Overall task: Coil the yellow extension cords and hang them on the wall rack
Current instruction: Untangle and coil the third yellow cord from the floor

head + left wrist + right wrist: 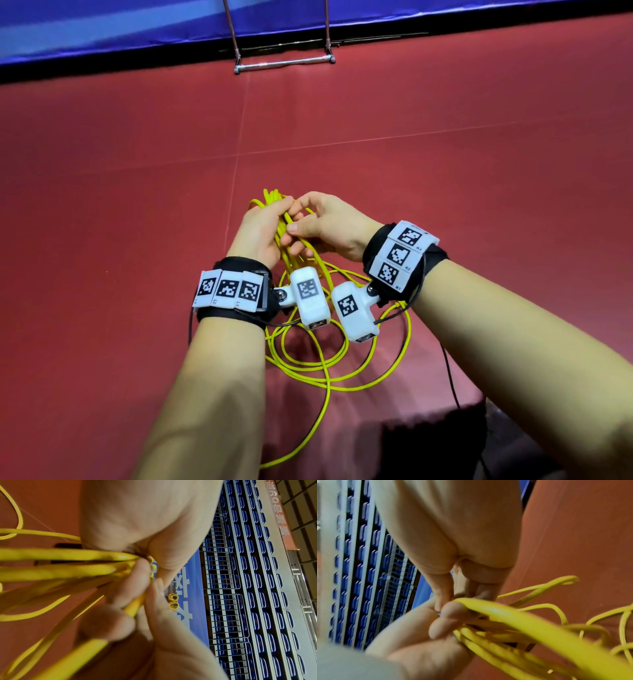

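A yellow extension cord (327, 363) lies in loose loops on the red floor and rises into a bundle of loops between both hands. My left hand (282, 207) grips the top of the bundle, fingers curled round several strands (72, 555). My right hand (297, 226) pinches strands of the same bundle from the right, thumb against the cord (518, 616). One tail of the cord (301, 442) runs down toward the bottom edge of the head view. The metal rack (284, 64) stands far ahead by the blue wall. Two small yellow coils (173, 601) hang there in the left wrist view.
Red floor (445, 171) stretches all around with thin seam lines. A blue banner wall (102, 31) closes the far side, with rows of blue seats (257, 588) behind it. Thin black sensor cables (448, 377) trail from my wrist bands.
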Tool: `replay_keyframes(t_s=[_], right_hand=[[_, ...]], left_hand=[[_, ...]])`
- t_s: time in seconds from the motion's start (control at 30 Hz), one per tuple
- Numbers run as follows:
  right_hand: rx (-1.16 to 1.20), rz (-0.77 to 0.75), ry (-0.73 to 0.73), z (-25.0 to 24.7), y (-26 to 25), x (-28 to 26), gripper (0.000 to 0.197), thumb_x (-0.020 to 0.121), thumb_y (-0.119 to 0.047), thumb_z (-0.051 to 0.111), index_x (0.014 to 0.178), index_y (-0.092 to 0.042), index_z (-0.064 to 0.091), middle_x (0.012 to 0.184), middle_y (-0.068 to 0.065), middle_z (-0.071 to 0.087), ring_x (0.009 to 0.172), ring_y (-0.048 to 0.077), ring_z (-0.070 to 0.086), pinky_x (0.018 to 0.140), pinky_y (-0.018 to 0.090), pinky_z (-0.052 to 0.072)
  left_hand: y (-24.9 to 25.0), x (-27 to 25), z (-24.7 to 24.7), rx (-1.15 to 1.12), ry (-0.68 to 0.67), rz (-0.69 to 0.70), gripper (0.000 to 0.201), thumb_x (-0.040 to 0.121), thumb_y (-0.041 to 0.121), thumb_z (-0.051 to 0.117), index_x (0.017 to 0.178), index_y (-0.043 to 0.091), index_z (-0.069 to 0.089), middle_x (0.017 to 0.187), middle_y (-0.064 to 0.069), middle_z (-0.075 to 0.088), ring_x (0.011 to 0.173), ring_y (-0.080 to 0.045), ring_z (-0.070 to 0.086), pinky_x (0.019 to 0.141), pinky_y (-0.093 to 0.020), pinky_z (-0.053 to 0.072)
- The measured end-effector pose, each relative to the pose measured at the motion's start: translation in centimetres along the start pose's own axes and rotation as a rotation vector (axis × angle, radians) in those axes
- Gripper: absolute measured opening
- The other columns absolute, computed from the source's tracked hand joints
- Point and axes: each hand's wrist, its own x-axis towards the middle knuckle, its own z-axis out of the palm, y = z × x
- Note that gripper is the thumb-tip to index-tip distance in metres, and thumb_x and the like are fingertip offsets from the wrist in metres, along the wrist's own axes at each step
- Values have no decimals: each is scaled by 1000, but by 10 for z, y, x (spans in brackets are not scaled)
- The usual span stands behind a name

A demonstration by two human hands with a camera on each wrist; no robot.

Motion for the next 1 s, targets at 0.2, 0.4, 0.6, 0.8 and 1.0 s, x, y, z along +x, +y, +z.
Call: replay_keyframes(t_s=[0.2, 0.4, 0.6, 0.8, 1.0], right_hand=[[-169, 22, -117, -4, 4, 2, 34, 92, 8, 55, 98, -14, 30, 73, 22, 64, 54, 27, 61, 48, 31, 48], [-432, 89, -286, -33, 18, -5, 24, 87, 12, 59, 95, -9, 52, 64, 10, 59, 60, 27, 61, 58, 33, 51], [-612, 79, -157, -57, 21, -6, 17, 76, -1, 62, 89, -12, 67, 69, 10, 61, 61, 23, 60, 61, 30, 46], [-915, 107, 36, -89, 21, 1, 11, 88, -14, 65, 77, -15, 65, 70, 7, 66, 61, 16, 61, 67, 30, 50], [-1201, 191, 161, -109, 30, -4, 14, 86, -23, 58, 82, -14, 68, 65, -1, 69, 66, 17, 62, 70, 30, 50]], left_hand=[[-3, 11, -8, -76, 208, -19, 28, 92, 11, 50, 64, 7, 48, 53, -11, 50, 38, -21, 48, 51, -31, 46], [13, 18, -37, -340, 367, 77, 23, 78, 10, 55, 58, 12, 43, 54, -1, 44, 54, -22, 51, 64, -30, 46], [26, 17, -65, -389, 487, 189, 25, 78, 5, 56, 64, 14, 37, 54, -1, 36, 48, -20, 38, 52, -28, 41], [40, 9, -74, -424, 520, 248, 28, 85, 4, 52, 62, 12, 39, 52, -3, 40, 43, -21, 41, 49, -24, 41], [50, 8, -74, -480, 518, 310, 22, 91, 3, 51, 71, 10, 48, 51, 1, 47, 48, -18, 57, 56, -28, 49]])
